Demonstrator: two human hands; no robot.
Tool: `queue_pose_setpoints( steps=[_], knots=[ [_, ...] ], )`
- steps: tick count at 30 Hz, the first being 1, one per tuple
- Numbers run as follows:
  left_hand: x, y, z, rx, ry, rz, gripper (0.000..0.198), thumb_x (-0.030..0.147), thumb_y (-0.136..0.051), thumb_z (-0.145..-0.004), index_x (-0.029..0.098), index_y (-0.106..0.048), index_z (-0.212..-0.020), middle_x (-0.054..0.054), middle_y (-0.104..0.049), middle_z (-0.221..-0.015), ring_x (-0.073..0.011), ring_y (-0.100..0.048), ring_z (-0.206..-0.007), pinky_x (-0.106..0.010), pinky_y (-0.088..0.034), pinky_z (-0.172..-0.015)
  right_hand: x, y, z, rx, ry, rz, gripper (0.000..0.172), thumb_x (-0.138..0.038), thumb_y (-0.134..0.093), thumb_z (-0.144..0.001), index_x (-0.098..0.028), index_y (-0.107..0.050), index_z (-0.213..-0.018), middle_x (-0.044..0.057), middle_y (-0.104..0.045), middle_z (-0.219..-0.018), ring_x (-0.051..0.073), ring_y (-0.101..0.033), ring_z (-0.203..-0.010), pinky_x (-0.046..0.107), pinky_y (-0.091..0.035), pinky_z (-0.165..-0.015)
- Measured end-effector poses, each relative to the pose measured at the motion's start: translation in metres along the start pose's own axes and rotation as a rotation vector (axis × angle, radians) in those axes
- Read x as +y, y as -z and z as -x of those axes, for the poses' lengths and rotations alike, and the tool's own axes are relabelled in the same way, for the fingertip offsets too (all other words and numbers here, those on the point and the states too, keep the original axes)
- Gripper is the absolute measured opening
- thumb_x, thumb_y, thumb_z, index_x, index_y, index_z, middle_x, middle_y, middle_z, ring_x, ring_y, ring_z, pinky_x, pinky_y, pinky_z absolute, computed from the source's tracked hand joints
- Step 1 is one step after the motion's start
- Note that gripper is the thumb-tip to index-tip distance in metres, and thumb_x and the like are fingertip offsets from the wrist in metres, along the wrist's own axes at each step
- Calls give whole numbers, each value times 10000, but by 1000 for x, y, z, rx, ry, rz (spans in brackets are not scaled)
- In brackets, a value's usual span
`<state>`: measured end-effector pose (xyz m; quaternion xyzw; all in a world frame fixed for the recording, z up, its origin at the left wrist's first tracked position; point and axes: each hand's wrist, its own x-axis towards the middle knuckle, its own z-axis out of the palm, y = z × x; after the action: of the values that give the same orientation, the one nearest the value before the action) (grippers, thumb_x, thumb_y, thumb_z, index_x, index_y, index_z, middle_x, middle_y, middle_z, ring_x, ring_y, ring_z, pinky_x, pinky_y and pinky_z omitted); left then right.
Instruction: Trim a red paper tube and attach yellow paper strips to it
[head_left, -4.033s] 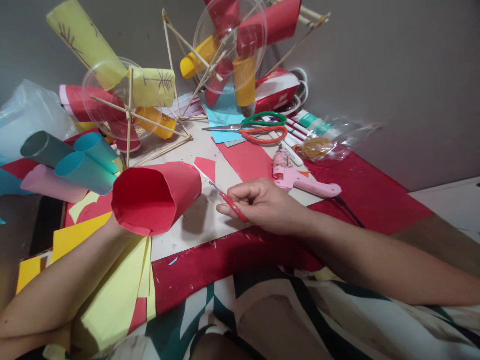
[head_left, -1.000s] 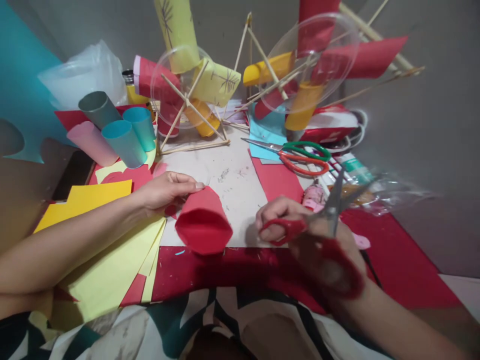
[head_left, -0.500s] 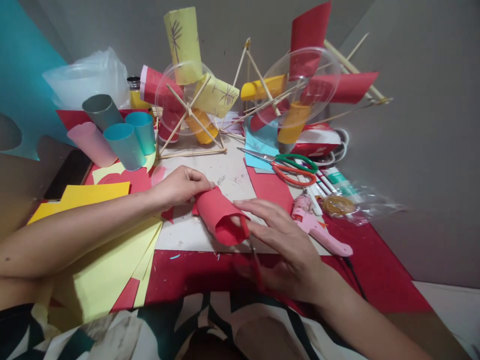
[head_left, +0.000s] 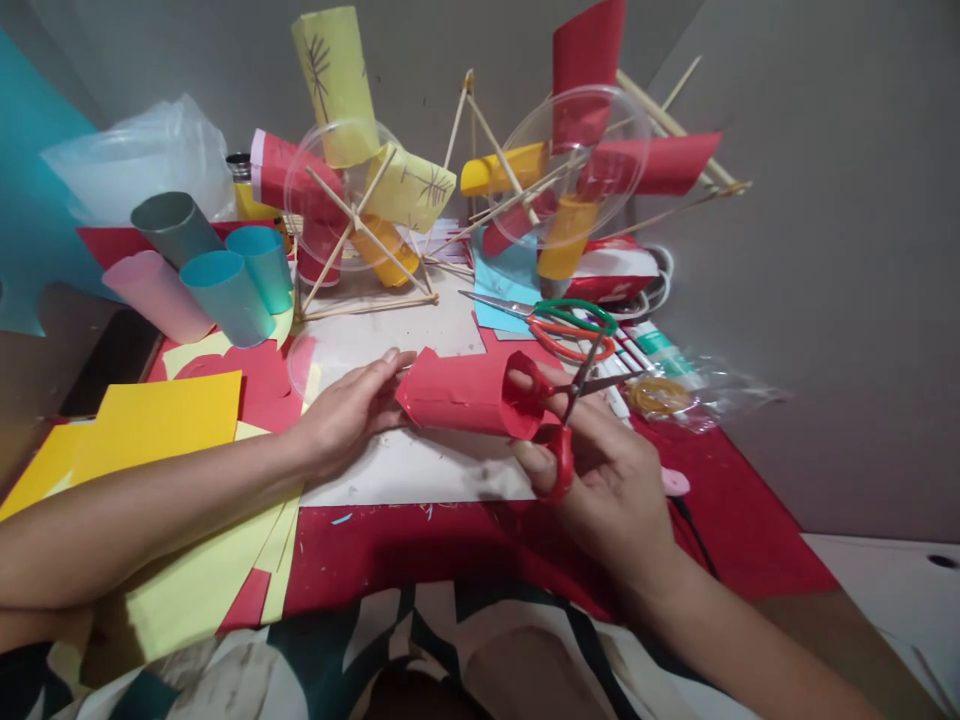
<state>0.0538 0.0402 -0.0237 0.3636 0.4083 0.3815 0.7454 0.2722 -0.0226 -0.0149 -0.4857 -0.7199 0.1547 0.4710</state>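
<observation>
A red paper tube (head_left: 469, 395) lies sideways between my hands, its open end toward the right. My left hand (head_left: 360, 405) has its fingers at the tube's pointed left end, partly hidden behind it. Small scissors with red handles (head_left: 559, 465) are in my right hand (head_left: 611, 475). Their blades point up and to the right, spread apart. A finger of that hand reaches into the tube's open end. Under both hands is a white board (head_left: 450, 475) with smudges.
Two stick frames carry clear plastic discs (head_left: 574, 170) with paper tubes. Paper cylinders (head_left: 227, 298) stand at left, near yellow sheets (head_left: 165, 420). Larger scissors (head_left: 574, 320), markers and a plastic bag of rubber bands (head_left: 660, 395) lie right. A pink glue gun (head_left: 675, 483) is mostly hidden.
The red tube has turned more level, its open end swinging up and right. My right hand has rotated, bringing the scissors up into clear view. My left fingers have shifted at the tube's left end.
</observation>
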Motion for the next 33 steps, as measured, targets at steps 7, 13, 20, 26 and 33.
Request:
queue_pose_setpoints(
  steps=[7,13,20,26,33],
  knots=[
    [-8,-17,14,24,40,57,477,374,-614,-936,272,-529,-1395,-77,-487,-1509,-261,-538,-1295,-303,-599,-847,3,-12,3,-25,33,3,440,-387,-721,-839,-171,-692,-1220,187,-660,-1270,241,-718,-863,352,-628,-647],
    [-5,-13,10,-25,26,114,313,320,-605,-948,208,-612,-1240,-83,-599,-1362,-219,-563,-1233,-298,-571,-894,0,-11,2,-43,37,6,414,-360,-769,-793,-197,-715,-1169,171,-651,-1301,243,-717,-880,314,-621,-580],
    [-10,-13,7,-90,85,216,334,317,-554,-974,178,-617,-1270,-123,-598,-1388,-250,-582,-1254,-396,-524,-1035,-2,-9,3,-63,13,24,454,-346,-771,-790,-221,-686,-1218,156,-632,-1331,196,-710,-769,301,-620,-546],
    [-11,-16,6,-101,111,224,345,333,-506,-994,156,-613,-1270,-157,-628,-1342,-273,-651,-1150,-422,-589,-924,1,-11,4,-132,48,-5,535,-372,-787,-771,-207,-660,-1264,183,-601,-1385,277,-722,-1002,354,-646,-690],
    [-1,1,-3,-134,138,226,331,411,-487,-987,189,-663,-1159,-107,-726,-1045,-211,-713,-812,-332,-618,-634,3,2,6,-140,37,-124,448,-402,-660,-884,-298,-626,-1319,113,-639,-1366,315,-658,-1168,400,-631,-737]
  ],
)
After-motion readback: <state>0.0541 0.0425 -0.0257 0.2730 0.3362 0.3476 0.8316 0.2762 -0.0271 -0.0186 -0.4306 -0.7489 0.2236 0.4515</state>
